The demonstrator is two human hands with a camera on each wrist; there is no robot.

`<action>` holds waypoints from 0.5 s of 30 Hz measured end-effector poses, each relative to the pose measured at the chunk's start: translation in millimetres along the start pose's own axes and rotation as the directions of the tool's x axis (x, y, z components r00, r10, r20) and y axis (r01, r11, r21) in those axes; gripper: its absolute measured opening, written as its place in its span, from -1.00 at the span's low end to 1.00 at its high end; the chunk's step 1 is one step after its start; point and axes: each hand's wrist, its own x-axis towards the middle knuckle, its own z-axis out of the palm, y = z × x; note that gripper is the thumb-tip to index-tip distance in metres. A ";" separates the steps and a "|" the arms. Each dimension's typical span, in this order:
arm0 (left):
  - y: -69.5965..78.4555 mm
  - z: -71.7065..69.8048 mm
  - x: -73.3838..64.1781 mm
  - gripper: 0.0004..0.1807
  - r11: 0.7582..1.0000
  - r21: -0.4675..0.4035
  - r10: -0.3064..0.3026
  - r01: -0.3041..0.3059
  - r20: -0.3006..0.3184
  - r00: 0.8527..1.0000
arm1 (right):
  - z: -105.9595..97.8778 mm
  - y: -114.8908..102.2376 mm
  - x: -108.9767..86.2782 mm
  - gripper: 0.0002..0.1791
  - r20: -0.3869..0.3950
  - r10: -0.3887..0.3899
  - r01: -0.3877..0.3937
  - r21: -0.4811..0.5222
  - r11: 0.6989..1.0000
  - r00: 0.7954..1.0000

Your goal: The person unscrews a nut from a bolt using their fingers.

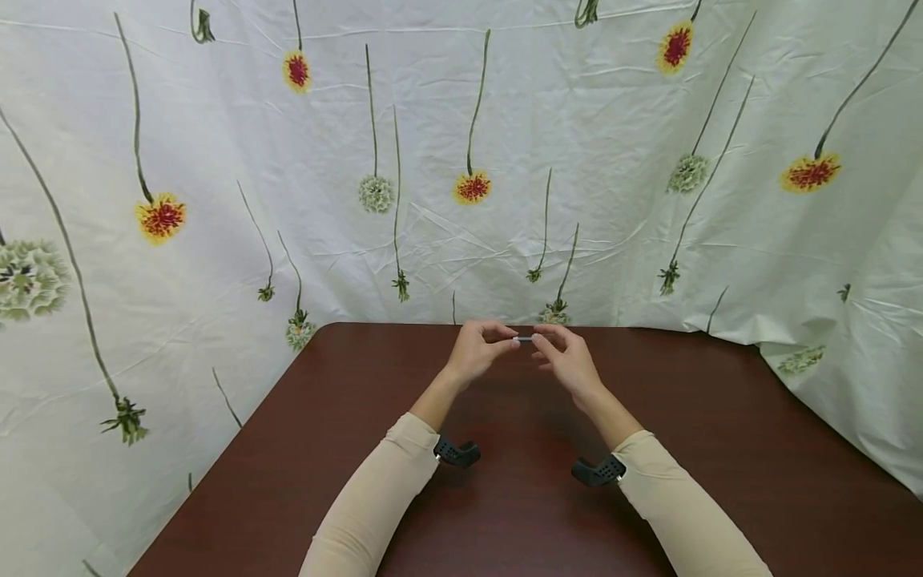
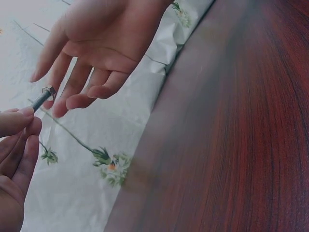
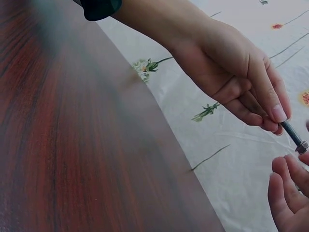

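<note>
Above the far part of the table, my left hand [image 1: 476, 349] pinches a small dark grey bolt [image 1: 525, 338] between thumb and fingers. The bolt's threaded shank [image 3: 291, 131] points towards my right hand [image 1: 570, 362]. A shiny hexagonal piece [image 2: 49, 91] sits at that end; whether it is a head or a nut I cannot tell. My right thumb and index finger lie on either side of it. In the left wrist view, the thumb tip is slightly apart from the metal, and the other fingers are loosely extended. The bolt's other end is hidden in my left fingertips.
Beneath both hands spreads a dark red-brown wooden table [image 1: 505, 513]. A white cloth with printed flowers [image 1: 425, 232] hangs behind it and along its sides. Dark straps [image 1: 457, 453] sit at both wrists, over cream sleeves.
</note>
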 end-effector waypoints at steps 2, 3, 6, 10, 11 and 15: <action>0.2 -0.4 0.1 -0.86 1.000 -0.004 0.007 -0.007 -0.001 1.000 | 0.7 -1.0 0.5 -0.61 -0.020 0.009 -0.009 0.001 1.000 1.000; 0.3 -0.5 0.2 -0.87 1.000 -0.004 0.011 -0.011 -0.002 1.000 | 0.9 -1.7 0.5 -0.63 -0.025 0.009 -0.009 0.005 1.000 1.000; 0.6 -0.9 -0.4 -0.88 1.000 -0.002 0.019 -0.019 -0.003 1.000 | 1.1 -3.4 -0.4 -0.70 -0.021 -0.005 0.005 0.013 1.000 1.000; 0.3 -1.3 -1.5 -0.87 1.000 0.004 0.024 -0.024 0.000 1.000 | 0.7 -3.5 -1.7 -0.66 0.008 -0.029 0.029 0.041 0.999 1.000; 0.3 -1.2 -1.7 -0.86 1.000 0.006 0.023 -0.023 0.001 1.000 | 0.8 -3.0 -1.7 -0.63 0.013 -0.028 0.027 0.056 0.998 1.000; 0.6 -0.6 -1.1 -0.84 1.000 0.003 0.017 -0.017 0.002 1.000 | 2.7 -2.1 -0.3 -0.63 0.000 0.006 -0.006 0.107 0.994 1.000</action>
